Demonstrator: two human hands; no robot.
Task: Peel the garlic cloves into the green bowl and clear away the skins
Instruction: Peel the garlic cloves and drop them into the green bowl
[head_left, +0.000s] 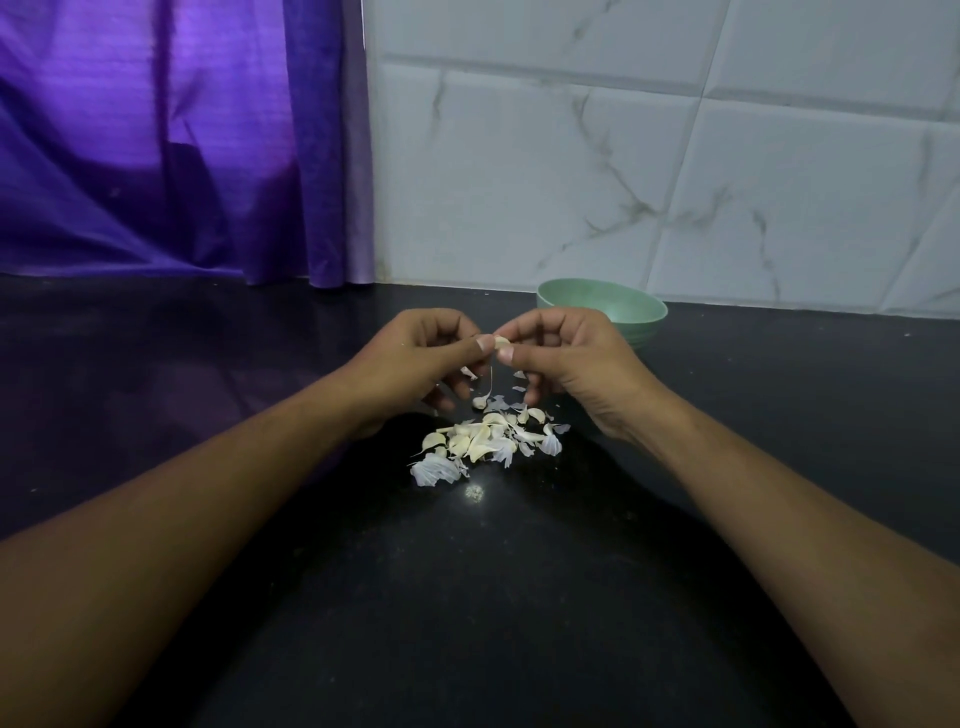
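A small garlic clove (501, 342) is pinched between the thumbs and fingertips of my left hand (421, 364) and my right hand (566, 364), held above the black counter. A thin strip of skin (490, 382) dangles from it. Beneath my hands lies a pile of garlic cloves and white papery skins (483, 441). The green bowl (608, 306) stands behind my right hand near the wall; my hand hides part of it and I cannot see its contents.
The black counter (208, 389) stretches left, right and toward me. A purple curtain (171, 140) hangs at the back left. White marble-patterned tiles (675, 156) form the back wall.
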